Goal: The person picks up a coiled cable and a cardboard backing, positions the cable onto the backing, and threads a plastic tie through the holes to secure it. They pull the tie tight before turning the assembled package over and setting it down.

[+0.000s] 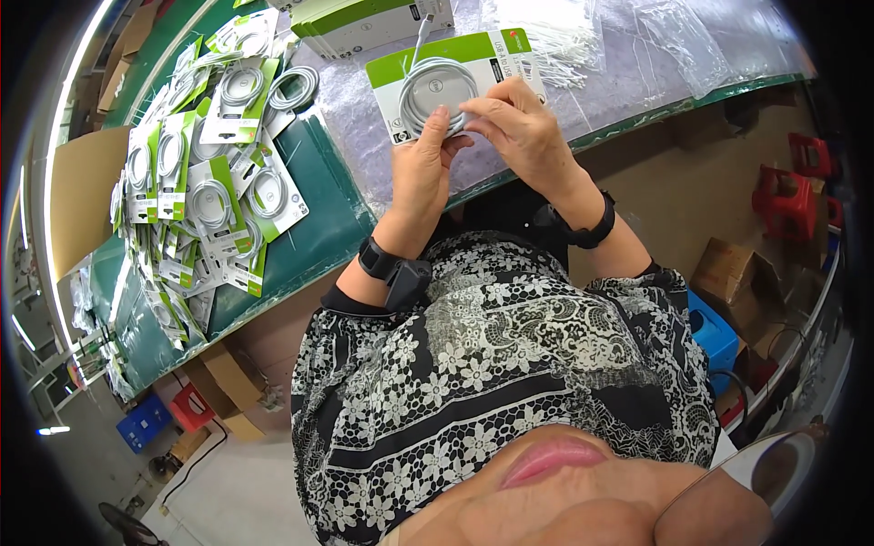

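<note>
A coiled white USB cable (406, 102) lies against a green and white backing card (387, 73), raised over the near edge of the table. One plug of the cable sticks up past the card's top edge. My left hand (422, 164) grips the coil and card from below, thumb pressed on the coil's lower part. At the coil's lower right, my right hand (521, 127) pinches with thumb and forefinger; what lies between those fingertips is too small to make out. Both wrists wear black bands.
Carded cables (209, 205) lie heaped on the green table (323, 218) at left, beside a loose cable coil (293, 88). A stack of green and white cards (364, 27) stands behind my hands. White ties (555, 45) and a clear bag (683, 41) lie at right; red stools (785, 202) stand below.
</note>
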Tool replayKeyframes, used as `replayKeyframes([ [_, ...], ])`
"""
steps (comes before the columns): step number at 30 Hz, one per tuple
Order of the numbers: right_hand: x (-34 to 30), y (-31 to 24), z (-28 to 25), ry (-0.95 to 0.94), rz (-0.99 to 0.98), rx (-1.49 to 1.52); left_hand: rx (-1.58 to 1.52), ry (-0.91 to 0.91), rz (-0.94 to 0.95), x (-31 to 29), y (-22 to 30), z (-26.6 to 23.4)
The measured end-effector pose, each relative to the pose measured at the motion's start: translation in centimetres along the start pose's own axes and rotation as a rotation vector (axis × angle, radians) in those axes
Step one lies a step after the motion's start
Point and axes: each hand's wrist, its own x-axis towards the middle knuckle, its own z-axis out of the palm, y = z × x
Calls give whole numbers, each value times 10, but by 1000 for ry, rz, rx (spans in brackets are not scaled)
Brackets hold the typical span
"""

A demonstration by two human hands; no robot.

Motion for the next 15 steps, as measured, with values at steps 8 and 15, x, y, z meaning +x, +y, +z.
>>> replayKeyframes([
  [8, 2, -2, -4, 78, 39, -110, -66, -21, -53, -2, 9, 4],
  [15, -2, -7, 3, 40, 190, -92, 0, -7, 156, -2, 6, 18],
])
